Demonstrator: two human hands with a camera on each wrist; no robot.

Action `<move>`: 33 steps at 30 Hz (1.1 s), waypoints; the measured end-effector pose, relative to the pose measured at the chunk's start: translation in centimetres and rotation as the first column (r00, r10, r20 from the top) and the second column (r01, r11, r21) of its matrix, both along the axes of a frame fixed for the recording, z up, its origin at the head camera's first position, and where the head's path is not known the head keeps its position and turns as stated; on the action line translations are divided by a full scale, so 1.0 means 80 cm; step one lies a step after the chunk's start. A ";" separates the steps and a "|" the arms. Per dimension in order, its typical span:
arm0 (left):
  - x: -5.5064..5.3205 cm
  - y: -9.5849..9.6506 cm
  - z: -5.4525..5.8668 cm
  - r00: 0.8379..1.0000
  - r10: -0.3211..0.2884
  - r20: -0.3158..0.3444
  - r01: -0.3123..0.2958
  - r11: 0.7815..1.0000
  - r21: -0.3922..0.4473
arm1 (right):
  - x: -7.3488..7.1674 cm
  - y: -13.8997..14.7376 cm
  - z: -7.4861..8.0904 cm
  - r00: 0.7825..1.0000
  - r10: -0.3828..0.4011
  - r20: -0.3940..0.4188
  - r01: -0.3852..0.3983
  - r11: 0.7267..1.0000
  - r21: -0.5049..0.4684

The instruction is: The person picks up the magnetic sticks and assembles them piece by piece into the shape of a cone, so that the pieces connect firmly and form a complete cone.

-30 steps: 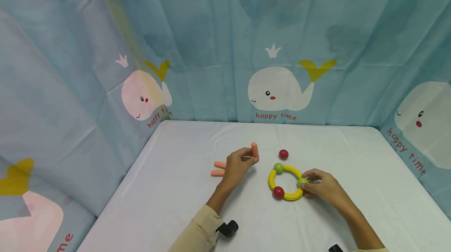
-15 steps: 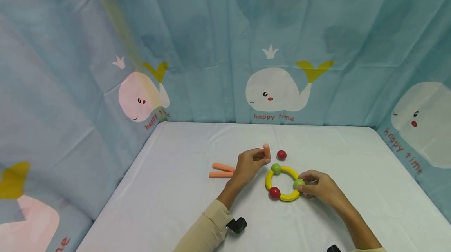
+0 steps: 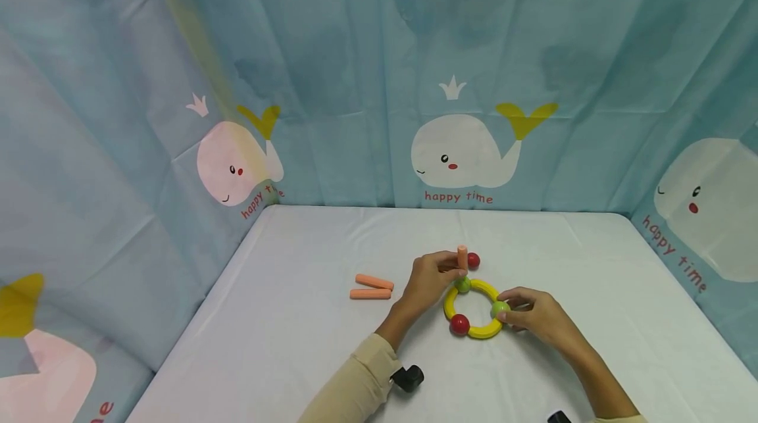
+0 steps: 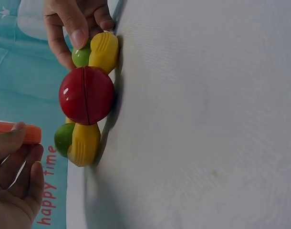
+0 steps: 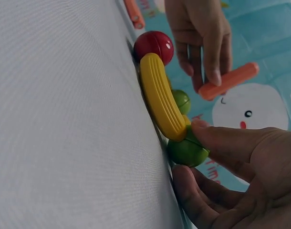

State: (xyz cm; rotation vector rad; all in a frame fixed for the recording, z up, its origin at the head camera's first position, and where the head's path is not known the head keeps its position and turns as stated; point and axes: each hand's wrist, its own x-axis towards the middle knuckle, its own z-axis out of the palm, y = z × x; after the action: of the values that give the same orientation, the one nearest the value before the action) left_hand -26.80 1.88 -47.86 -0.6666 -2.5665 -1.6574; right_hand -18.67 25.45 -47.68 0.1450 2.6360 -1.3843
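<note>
A ring of yellow curved pieces (image 3: 487, 331) joined by balls lies on the white table. It carries a red ball (image 3: 459, 324) at the near left, a green ball (image 3: 462, 285) at the back and another green ball (image 3: 500, 308) on the right. My right hand (image 3: 541, 318) pinches that right green ball between thumb and fingers. Upright between the thumb and fingers of my left hand (image 3: 431, 281) is a short orange stick (image 3: 462, 257). In the right wrist view this orange stick (image 5: 229, 82) is raised above the ring, near the back green ball (image 5: 181, 101).
A loose red ball (image 3: 474, 261) rests just behind the ring. Two more orange sticks, an angled one (image 3: 374, 281) and a straight one (image 3: 370, 294), lie left of the left hand. Whale-printed blue cloth (image 3: 343, 147) hangs behind and beside the table (image 3: 266, 344).
My left hand has carried the orange stick rightward, from left of the ring to over its back green ball, uncovering the two lying sticks. The right hand keeps its hold on the ring.
</note>
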 end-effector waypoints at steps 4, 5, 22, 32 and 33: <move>0.002 0.004 -0.001 0.999 0.013 0.031 -0.012 0.999 -0.047 | -0.001 0.000 -0.001 1.000 0.009 -0.004 -0.009 1.000 -0.006; 0.003 0.004 -0.001 0.999 0.015 0.040 -0.013 0.998 -0.058 | -0.001 0.000 -0.001 1.000 0.011 -0.005 -0.011 1.000 -0.005; 0.013 -0.003 0.002 0.997 0.044 0.065 -0.037 0.994 -0.100 | 0.000 -0.002 -0.001 1.000 0.031 0.000 -0.031 0.999 -0.028; 0.022 -0.059 0.002 0.999 0.034 -0.027 -0.037 0.995 -0.095 | 0.000 0.011 0.003 1.000 0.007 0.015 -0.007 1.000 0.020; 0.024 -0.067 0.001 0.999 0.041 -0.020 -0.043 0.995 -0.094 | 0.000 0.013 0.003 1.000 0.004 0.015 -0.004 1.000 0.028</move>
State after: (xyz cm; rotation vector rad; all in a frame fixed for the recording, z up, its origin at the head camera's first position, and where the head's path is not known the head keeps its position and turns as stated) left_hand -24.84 -3.50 -47.79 -0.6243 -2.6405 -1.5189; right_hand -18.65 26.51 -47.45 0.1526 2.6428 -1.3406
